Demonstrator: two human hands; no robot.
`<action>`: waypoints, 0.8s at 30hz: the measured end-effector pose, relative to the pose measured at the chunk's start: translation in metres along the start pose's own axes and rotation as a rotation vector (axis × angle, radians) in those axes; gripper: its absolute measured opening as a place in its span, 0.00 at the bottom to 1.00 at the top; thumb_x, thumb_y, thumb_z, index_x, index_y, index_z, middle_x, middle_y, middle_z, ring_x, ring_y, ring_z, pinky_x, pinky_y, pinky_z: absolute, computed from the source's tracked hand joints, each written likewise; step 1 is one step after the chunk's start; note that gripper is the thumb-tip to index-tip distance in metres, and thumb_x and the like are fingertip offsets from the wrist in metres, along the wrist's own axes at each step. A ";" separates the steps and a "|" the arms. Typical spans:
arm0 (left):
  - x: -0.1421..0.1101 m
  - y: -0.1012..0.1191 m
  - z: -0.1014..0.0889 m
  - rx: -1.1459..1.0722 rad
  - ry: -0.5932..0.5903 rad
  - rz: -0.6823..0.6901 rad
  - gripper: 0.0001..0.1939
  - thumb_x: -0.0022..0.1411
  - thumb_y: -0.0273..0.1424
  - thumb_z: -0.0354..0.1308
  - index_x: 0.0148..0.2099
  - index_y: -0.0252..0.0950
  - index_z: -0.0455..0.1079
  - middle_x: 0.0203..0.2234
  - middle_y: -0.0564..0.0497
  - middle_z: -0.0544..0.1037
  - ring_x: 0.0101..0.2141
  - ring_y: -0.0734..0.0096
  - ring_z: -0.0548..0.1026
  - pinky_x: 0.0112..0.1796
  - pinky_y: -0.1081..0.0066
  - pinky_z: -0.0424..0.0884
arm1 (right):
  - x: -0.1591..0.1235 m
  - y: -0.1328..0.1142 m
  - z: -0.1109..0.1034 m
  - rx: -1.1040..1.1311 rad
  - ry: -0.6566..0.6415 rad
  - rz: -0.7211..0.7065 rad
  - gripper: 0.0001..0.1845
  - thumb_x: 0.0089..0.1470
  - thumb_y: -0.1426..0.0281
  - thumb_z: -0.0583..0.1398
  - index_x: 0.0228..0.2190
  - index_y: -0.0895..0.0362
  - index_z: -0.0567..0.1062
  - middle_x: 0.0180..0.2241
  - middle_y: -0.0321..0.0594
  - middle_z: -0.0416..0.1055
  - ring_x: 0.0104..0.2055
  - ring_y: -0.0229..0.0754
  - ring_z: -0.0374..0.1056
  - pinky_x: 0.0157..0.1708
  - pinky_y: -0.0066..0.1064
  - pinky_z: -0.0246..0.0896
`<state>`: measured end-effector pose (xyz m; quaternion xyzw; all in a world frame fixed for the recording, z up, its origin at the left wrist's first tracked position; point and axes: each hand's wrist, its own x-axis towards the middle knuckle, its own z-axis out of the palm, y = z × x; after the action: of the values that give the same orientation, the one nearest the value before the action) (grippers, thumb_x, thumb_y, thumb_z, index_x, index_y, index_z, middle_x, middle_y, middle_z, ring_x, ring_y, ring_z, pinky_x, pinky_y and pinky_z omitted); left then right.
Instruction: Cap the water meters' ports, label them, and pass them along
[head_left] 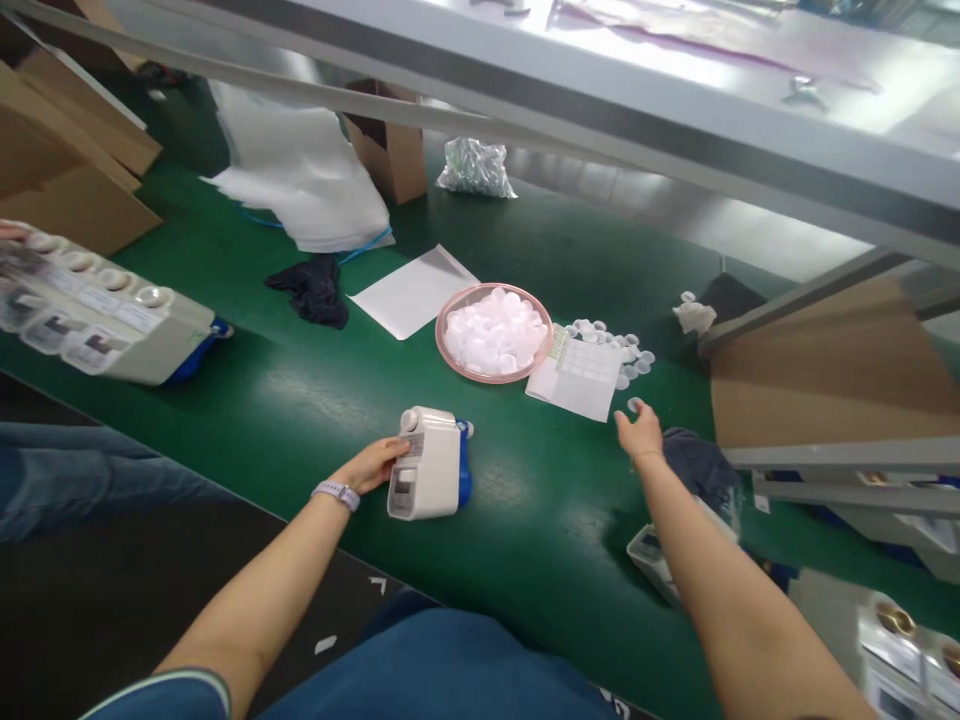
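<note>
My left hand (373, 463), with a watch on its wrist, rests against the left side of a white and blue device (430, 462) lying on the green belt (300, 390); its fingers are pressed on the casing. My right hand (640, 432) reaches toward a small white cap (635, 404) near the corner of a sheet of labels (579, 377); the fingers are curled and seem to hold nothing. A pink bowl (451, 309) full of white caps sits just beyond, with loose caps (626, 352) to its right.
A row of similar devices (97, 312) lies at the left, with another person's fingertip at the far left edge. White paper (413, 291), a dark cloth (311, 288), foam sheets (307, 180), cardboard boxes (67, 150) and a bag of parts (474, 167) lie further back. More devices (911, 650) sit at lower right.
</note>
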<state>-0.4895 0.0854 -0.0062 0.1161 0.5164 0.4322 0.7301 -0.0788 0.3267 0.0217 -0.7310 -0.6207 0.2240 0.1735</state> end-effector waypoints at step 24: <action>0.088 -0.119 0.394 1.028 -0.370 0.140 0.63 0.39 0.55 0.67 0.66 0.24 0.43 0.62 0.29 0.51 0.61 0.41 0.52 0.59 0.50 0.52 | -0.064 0.138 -0.149 0.799 0.258 0.258 0.26 0.34 0.56 0.68 0.30 0.55 0.62 0.32 0.37 0.74 0.25 0.36 0.70 0.25 0.28 0.65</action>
<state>-0.0841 0.1896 0.0364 0.5659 0.5152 0.1440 0.6274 0.1085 0.2434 0.0806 -0.6999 -0.3623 0.3733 0.4894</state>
